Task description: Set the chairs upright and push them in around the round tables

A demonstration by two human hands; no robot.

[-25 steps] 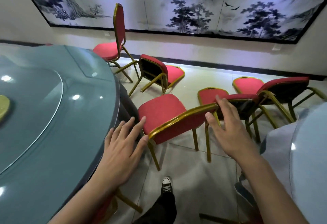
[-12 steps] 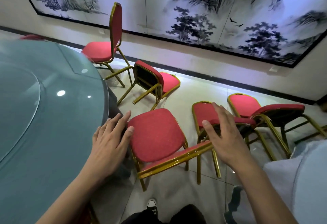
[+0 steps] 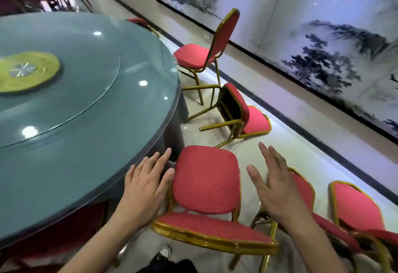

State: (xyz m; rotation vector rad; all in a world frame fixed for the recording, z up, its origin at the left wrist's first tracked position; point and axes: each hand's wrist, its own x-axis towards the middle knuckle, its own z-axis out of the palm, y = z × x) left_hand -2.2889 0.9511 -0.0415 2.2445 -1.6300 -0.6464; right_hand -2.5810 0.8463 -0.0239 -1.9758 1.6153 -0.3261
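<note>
Pale tiled floor (image 3: 286,154) carries a round table (image 3: 90,143) topped by a glass turntable (image 3: 71,91) with a yellow-green disc (image 3: 28,71) at centre. On the floor: upright chair (image 3: 200,55), tipped chair (image 3: 243,115), nearest chair (image 3: 206,188) beside the table.

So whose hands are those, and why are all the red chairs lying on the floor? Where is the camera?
The camera sits on a person's head and looks down, so you see their own two hands, as if you were them. The left hand and the right hand are both open and hold nothing. Between them stands a red chair with a gold frame, close to the big round table. On the glass top is a yellow-green disc. Further back one chair stands upright, and another lies tipped over on the floor. More tipped chairs lie to the right. The person's job is to stand them up and push them in.
</note>
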